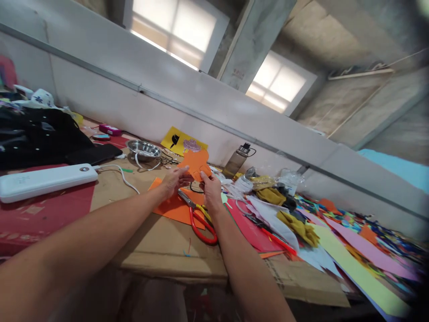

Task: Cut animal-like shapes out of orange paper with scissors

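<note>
Both my hands hold up one orange paper cutout (195, 162) with a curved, lobed outline, raised above the table. My left hand (174, 181) pinches its lower left edge. At the lower right edge, the thumb of my right hand (211, 190) presses on the front, with the other fingers mostly hidden. Underneath lies a sheet of orange paper (170, 207). Red-handled scissors (197, 219) rest partly on that sheet, close to my right forearm. A second, yellow handle (204, 212) shows beside them, partly covered.
Against the wall lean a yellow sheet with dark and purple shapes (177, 137) and a grey bottle (236, 161). A metal bowl (144, 150) and a white power bank (48, 180) stand left. Yellow gloves (298, 227), red-handled pliers (278, 240) and colored paper scraps (355, 246) cover the right.
</note>
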`<action>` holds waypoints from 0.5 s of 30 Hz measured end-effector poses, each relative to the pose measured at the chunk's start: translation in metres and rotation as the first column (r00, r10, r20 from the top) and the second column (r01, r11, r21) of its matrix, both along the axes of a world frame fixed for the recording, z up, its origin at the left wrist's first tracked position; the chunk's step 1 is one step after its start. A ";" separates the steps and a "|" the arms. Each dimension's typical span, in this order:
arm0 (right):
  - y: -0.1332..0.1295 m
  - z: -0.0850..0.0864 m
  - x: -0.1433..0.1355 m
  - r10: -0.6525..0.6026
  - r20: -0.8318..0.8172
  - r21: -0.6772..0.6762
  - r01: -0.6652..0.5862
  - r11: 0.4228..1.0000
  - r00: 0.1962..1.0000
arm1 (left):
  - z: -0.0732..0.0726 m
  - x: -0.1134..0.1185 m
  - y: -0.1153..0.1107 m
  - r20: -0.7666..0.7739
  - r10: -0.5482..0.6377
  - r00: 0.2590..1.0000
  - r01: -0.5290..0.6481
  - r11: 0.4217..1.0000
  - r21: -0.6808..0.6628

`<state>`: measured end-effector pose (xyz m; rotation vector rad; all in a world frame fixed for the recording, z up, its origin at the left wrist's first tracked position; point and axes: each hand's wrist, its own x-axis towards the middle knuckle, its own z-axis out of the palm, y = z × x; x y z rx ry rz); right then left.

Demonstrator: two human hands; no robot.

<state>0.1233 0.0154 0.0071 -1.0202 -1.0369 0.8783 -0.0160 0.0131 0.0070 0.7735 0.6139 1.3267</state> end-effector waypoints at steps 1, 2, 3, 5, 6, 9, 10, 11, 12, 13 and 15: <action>-0.001 -0.001 0.000 0.003 0.008 0.012 -0.003 1.000 1.000 | -0.002 0.001 -0.001 -0.013 -0.006 1.000 0.007 1.000 0.025; -0.001 -0.001 0.000 0.008 0.017 0.024 -0.008 1.000 1.000 | -0.003 0.003 -0.001 -0.019 -0.004 1.000 0.005 0.999 0.050; -0.002 -0.001 -0.001 0.014 0.026 0.037 -0.015 0.999 1.000 | -0.004 0.004 -0.002 -0.019 0.004 1.000 -0.003 0.997 0.071; -0.004 -0.001 -0.003 0.024 0.043 0.060 -0.027 0.998 0.999 | -0.003 0.007 -0.003 -0.008 0.028 1.000 -0.027 0.995 0.098; -0.005 0.000 -0.003 0.028 0.049 0.071 -0.032 0.997 0.998 | -0.001 0.007 -0.004 -0.004 0.040 0.999 -0.040 0.993 0.110; -0.008 0.004 -0.005 0.037 0.067 0.091 -0.043 0.995 0.997 | 0.005 0.008 -0.004 0.008 0.083 0.997 -0.083 0.986 0.142; -0.009 0.005 -0.006 0.043 0.075 0.094 -0.050 0.994 0.996 | 0.006 0.007 -0.004 -0.002 0.101 0.995 -0.100 0.984 0.148; -0.009 0.006 -0.005 0.056 0.080 0.094 -0.063 0.994 0.995 | 0.007 0.006 -0.004 -0.029 0.121 0.992 -0.116 0.982 0.151; -0.010 0.007 -0.005 0.075 0.080 0.089 -0.082 0.993 0.994 | 0.008 0.004 -0.003 -0.068 0.144 0.987 -0.132 0.979 0.152; -0.009 0.007 -0.004 0.098 0.075 0.078 -0.104 0.992 0.992 | 0.008 0.002 -0.001 -0.116 0.167 0.979 -0.148 0.977 0.154; -0.008 0.006 -0.003 0.141 0.070 0.044 -0.144 0.989 0.988 | 0.008 -0.003 0.003 -0.204 0.227 0.952 -0.195 0.967 0.165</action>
